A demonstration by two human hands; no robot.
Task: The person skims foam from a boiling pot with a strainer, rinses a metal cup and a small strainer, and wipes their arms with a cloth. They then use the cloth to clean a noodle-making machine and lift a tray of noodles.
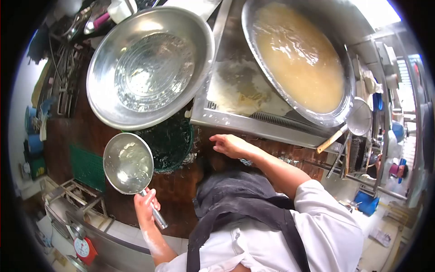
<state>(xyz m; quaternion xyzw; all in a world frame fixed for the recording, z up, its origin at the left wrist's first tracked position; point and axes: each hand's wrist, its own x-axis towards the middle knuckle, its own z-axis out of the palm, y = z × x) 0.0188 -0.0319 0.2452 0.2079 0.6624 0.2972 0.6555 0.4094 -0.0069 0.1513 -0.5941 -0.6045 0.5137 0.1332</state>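
The left hand (147,206) is wrapped firmly around the handle (159,218) of a metal dipper (128,163), its bowl just on the near side of the wide basin (105,81). The right hand (230,146), loosely curled, holds nothing right of the basin; farther right stands a pot (326,119) of cloudy liquid (299,63).

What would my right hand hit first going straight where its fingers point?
Likely the dark green tub, though it seems lower, so your right hand might pass above it.
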